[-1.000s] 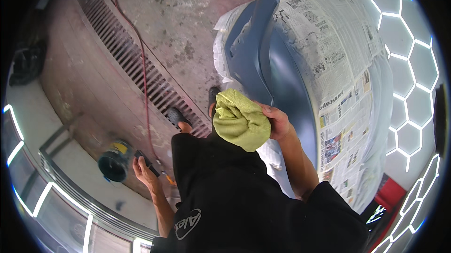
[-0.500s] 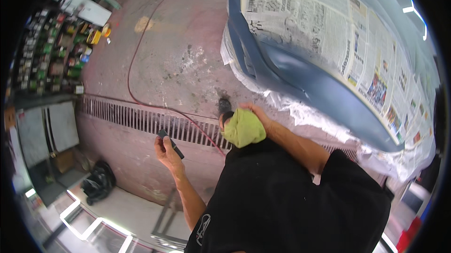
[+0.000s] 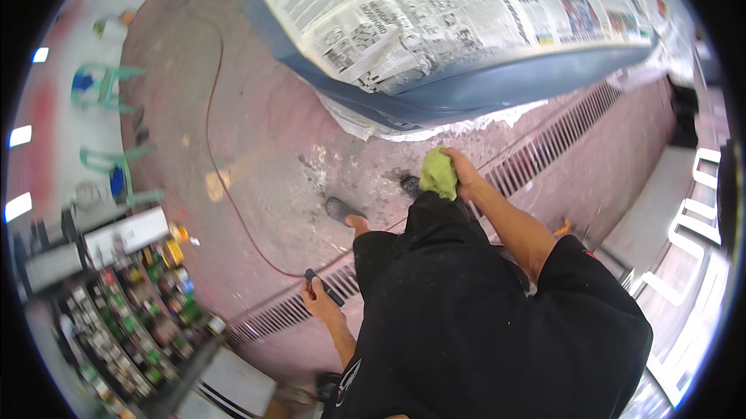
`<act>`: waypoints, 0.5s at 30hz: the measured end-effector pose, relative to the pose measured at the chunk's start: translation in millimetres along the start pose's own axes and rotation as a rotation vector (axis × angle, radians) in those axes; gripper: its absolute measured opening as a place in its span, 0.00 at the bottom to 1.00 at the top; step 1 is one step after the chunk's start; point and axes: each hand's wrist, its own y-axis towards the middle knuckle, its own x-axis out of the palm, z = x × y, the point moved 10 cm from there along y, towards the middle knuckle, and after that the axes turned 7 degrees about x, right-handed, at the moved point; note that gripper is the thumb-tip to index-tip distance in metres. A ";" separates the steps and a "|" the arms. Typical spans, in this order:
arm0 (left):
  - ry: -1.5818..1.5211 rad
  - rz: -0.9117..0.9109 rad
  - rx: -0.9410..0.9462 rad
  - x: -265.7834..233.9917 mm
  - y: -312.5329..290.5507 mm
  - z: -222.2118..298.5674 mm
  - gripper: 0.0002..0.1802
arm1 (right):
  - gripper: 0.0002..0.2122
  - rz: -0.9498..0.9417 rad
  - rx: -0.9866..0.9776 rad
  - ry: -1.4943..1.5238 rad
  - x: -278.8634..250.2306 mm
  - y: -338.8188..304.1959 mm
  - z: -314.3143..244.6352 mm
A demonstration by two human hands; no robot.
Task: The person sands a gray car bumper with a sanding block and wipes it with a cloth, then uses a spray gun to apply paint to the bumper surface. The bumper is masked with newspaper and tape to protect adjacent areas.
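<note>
My left hand (image 3: 321,299) is closed around a small dark rectangular block (image 3: 334,295), held low beside my left leg. A crumpled yellow-green cloth (image 3: 440,175) is gripped in my right hand (image 3: 464,172), out in front of my black clothing. Just beyond the cloth stands a vehicle body with a smooth blue-grey panel (image 3: 497,86). Newspaper masking (image 3: 427,19) covers the surface above that panel, and white sheeting (image 3: 404,136) shows along its lower edge. Neither hand touches the panel.
A slotted floor drain (image 3: 556,139) crosses the stained concrete. A red hose (image 3: 208,127) lies across the floor to the left. Green plastic chairs (image 3: 109,158) stand far left, and shelves crowded with cans and bottles (image 3: 140,318) are at lower left.
My view has swung round, so the vehicle now lies more straight ahead and the shelves lower left. My right hand with the cloth is farther from my body's middle. Both hands keep their holds.
</note>
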 end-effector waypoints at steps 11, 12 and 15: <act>0.312 -0.429 0.487 23.9 340.8 239.8 0.26 | 0.24 0.419 -0.612 0.365 -48.7 28.2 -38.9; 0.321 -0.456 0.519 36.8 355.6 263.0 0.26 | 0.24 0.449 -0.643 0.396 -37.7 21.5 -47.0; 0.434 -0.535 0.625 86.3 384.6 313.1 0.26 | 0.25 0.519 -0.693 0.466 -22.6 2.0 -75.7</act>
